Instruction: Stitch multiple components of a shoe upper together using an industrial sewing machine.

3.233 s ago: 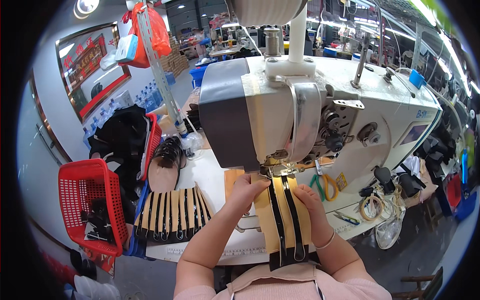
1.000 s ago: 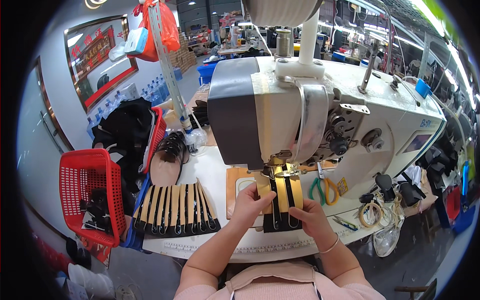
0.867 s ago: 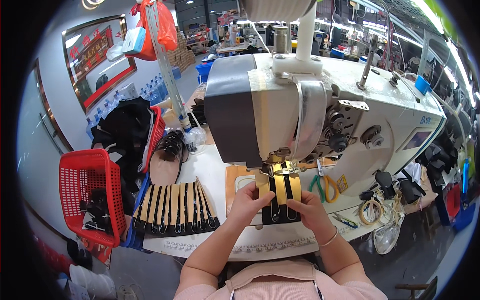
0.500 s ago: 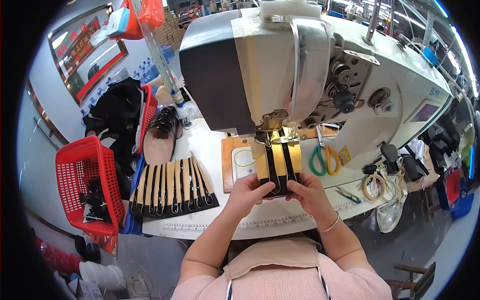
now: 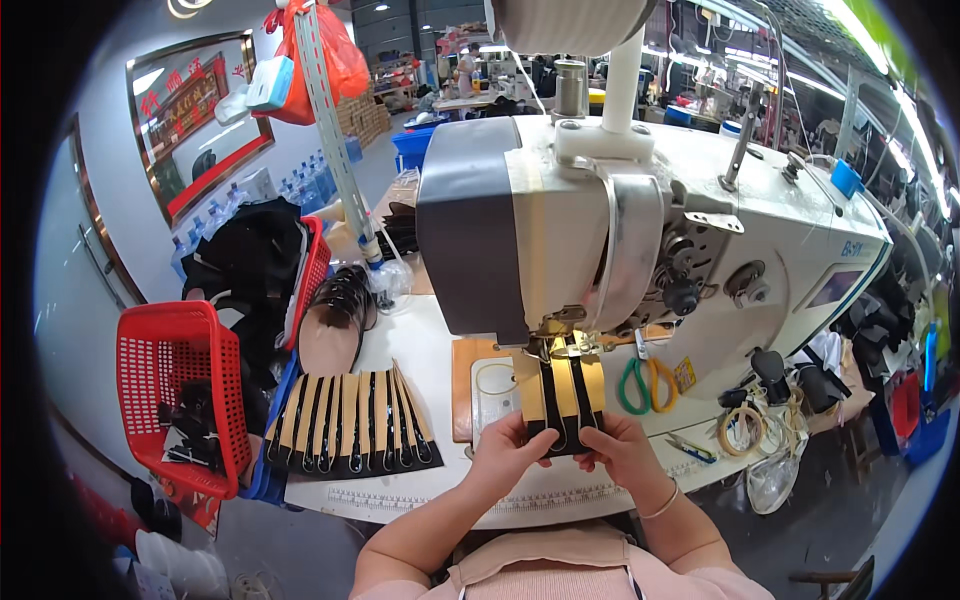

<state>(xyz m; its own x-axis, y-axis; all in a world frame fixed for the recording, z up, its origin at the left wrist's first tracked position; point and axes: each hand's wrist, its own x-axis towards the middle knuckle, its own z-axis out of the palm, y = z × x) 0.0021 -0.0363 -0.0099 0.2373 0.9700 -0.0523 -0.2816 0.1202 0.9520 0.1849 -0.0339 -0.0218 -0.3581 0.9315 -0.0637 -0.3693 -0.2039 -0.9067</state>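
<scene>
My left hand (image 5: 508, 448) pinches the left side of a black-and-tan strap piece (image 5: 564, 392), its thumb on the black lower edge. On the right side, my right hand (image 5: 616, 446) grips the same piece with its thumb on top. Glossy black bands run up the piece over tan backing. Its far end lies under the lit needle area of a large white sewing machine (image 5: 563, 220), where the foot hides it. To the left lies a fanned row of similar strap pieces (image 5: 352, 424) on the white table (image 5: 400, 502).
Green-and-orange scissors (image 5: 648, 384) and small thread snips (image 5: 692, 448) lie right of my hands. Farther right are tape rolls (image 5: 740, 430). A black shoe (image 5: 336, 318) stands behind the strap row, and a red basket (image 5: 236, 410) with black scraps is at the left.
The view has tilted upward, so the machine, table and hands appear lower. Both hands keep hold of the strap piece, with its far end still under the machine's foot.
</scene>
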